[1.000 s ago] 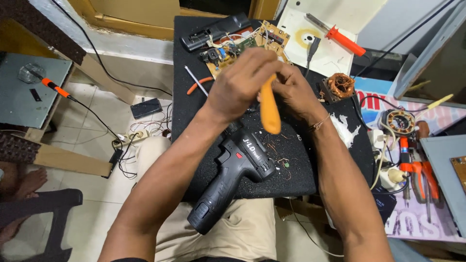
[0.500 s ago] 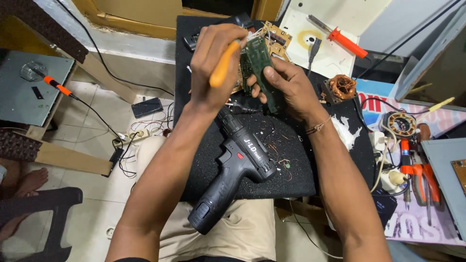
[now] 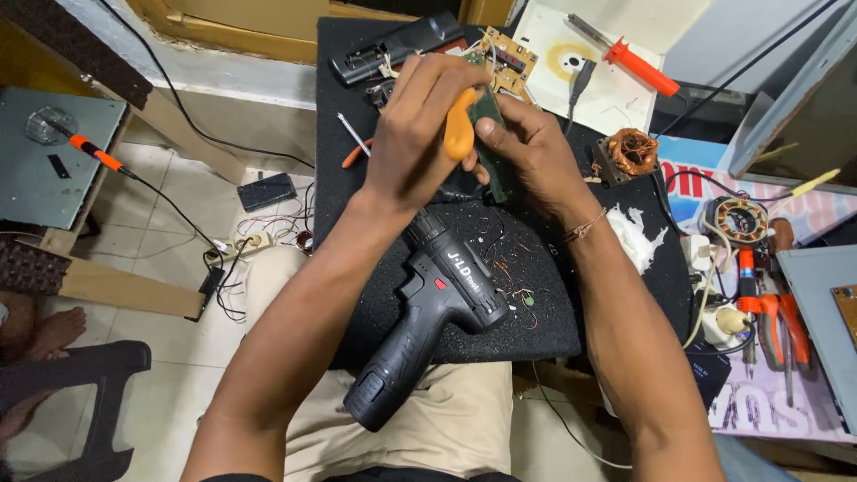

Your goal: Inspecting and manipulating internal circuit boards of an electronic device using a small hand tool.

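Left grip (image 3: 420,134) clamped on orange screwdriver handle (image 3: 460,125) — right grip (image 3: 527,147) clamped on green circuit board (image 3: 489,147).
Versus half a second back: both hands lower, closer together — black drill (image 3: 428,321) unmoved on worktop (image 3: 571,303).

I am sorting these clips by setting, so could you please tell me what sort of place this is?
Probably a small electronics or appliance repair bench. A black cordless drill lies on a dark mat, copper motor coils sit nearby, and the left hand works an orange-handled screwdriver on a circuit board.

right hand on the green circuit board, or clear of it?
Touching. The head view shows the right hand gripping the green circuit board, fingers wrapped round its edge, no gap.
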